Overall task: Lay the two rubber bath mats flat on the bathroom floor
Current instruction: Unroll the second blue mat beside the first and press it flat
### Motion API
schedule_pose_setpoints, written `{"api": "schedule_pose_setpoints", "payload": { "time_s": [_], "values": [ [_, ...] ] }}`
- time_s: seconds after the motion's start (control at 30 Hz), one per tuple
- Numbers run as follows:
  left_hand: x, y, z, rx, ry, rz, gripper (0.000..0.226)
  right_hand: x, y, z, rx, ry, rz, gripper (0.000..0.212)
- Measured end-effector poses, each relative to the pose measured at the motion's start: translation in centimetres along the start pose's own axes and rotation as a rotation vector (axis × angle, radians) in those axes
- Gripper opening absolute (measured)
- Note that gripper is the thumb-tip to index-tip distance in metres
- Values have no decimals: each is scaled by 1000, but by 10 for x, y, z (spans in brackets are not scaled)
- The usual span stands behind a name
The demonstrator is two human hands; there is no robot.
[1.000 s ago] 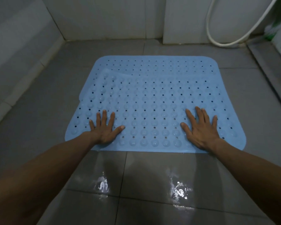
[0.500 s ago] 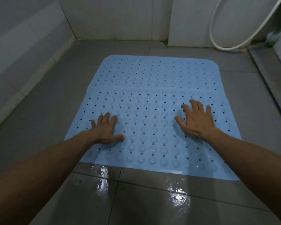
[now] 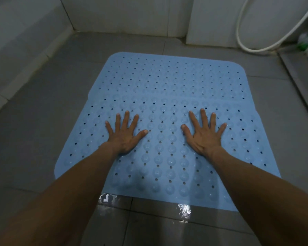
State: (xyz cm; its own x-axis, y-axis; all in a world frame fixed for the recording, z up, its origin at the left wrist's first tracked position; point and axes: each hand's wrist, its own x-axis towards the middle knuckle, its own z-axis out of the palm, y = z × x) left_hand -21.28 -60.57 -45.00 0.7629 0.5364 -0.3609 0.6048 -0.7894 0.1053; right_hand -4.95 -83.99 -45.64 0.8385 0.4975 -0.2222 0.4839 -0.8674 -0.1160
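Note:
Two light blue rubber bath mats lie on the grey tiled floor. The near mat [image 3: 167, 162], covered in suction bumps and small holes, overlaps the far mat [image 3: 176, 75]; their seam runs across the middle. My left hand [image 3: 125, 134] presses palm down on the near mat's left half with fingers spread. On the right half my right hand [image 3: 204, 134] presses flat the same way. Neither hand holds anything.
White tiled walls close the back and left. A white shower hose [image 3: 245, 45] loops down at the back right, beside a raised ledge [image 3: 299, 68] with a green and white item [image 3: 307, 42]. The floor tiles [image 3: 167, 222] in front of the mat are wet and shiny.
Both hands have slid forward along the near mat, from its front edge to its middle, fingers still spread. The view has moved closer to the mats.

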Motion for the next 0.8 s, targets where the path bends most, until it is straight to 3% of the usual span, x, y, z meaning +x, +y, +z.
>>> {"api": "schedule_pose_setpoints", "payload": {
  "time_s": [0.43, 0.8],
  "values": [
    [-70, -32, 21, -1, 5, 59, 82, -87, -22, 21, 5, -11, 82, 74],
    [-74, -36, 28, 4, 19, 58, 82, -91, -23, 26, -12, 15, 83, 73]
  ]
}}
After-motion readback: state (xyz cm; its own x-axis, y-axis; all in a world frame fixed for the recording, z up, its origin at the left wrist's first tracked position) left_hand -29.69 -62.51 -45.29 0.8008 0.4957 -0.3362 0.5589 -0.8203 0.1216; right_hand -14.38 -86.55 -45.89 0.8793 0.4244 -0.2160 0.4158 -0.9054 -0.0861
